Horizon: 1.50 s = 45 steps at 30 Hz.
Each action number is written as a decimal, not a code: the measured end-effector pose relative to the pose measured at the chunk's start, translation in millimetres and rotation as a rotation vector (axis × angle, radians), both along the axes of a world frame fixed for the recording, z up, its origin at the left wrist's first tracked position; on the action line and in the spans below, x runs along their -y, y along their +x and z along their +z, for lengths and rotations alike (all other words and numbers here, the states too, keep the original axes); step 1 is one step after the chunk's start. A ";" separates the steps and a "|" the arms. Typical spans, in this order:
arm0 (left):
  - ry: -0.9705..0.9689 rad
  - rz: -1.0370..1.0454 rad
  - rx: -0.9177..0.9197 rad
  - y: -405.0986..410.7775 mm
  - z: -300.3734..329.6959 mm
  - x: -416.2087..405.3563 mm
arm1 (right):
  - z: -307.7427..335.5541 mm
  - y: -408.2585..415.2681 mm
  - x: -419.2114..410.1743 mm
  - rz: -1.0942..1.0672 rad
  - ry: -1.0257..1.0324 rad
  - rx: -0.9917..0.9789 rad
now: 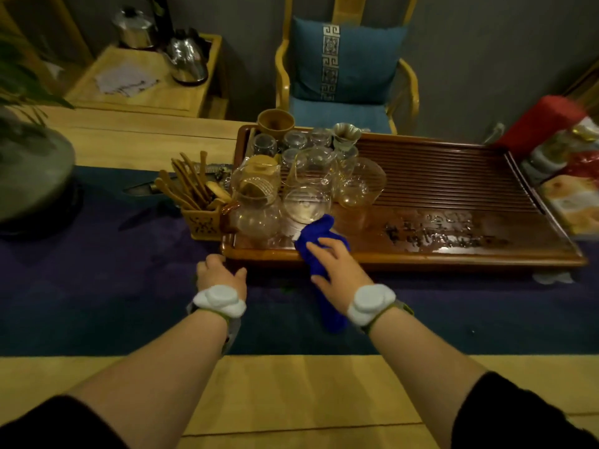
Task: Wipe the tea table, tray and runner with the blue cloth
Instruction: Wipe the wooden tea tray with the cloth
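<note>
Blue cloth under your right hand, fingers spread flat, pressing it on tray front edge; tail trails onto runner. Left hand loosely curled, grasping nothing, at tray corner.

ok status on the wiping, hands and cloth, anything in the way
Right hand presses blue cloth on tray front edge. Left hand rests at tray's front left corner, holding nothing. Glassware crowds tray's left half, just beyond the cloth.
</note>
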<state>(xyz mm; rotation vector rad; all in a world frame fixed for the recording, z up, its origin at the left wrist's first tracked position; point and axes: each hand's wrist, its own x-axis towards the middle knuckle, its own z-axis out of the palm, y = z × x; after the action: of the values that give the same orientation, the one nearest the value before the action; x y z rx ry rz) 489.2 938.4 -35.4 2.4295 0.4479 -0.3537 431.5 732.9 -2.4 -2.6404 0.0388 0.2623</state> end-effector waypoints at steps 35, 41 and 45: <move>0.532 -0.734 -0.270 22.8 14.0 92.8 | -16.6 29.3 95.0 0.177 -0.341 -0.338; 0.573 -0.713 -0.254 20.1 13.6 93.7 | -30.6 60.8 75.3 0.300 -0.376 -0.323; 0.583 -0.698 -0.245 19.1 19.0 95.0 | -35.3 70.3 96.8 0.278 -0.367 -0.333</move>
<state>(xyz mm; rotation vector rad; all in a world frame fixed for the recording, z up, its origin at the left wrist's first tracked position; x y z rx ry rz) 508.3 843.4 -16.4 3.0762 -0.2693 -0.9287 501.8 636.1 -37.6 -2.9290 -0.1886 0.8608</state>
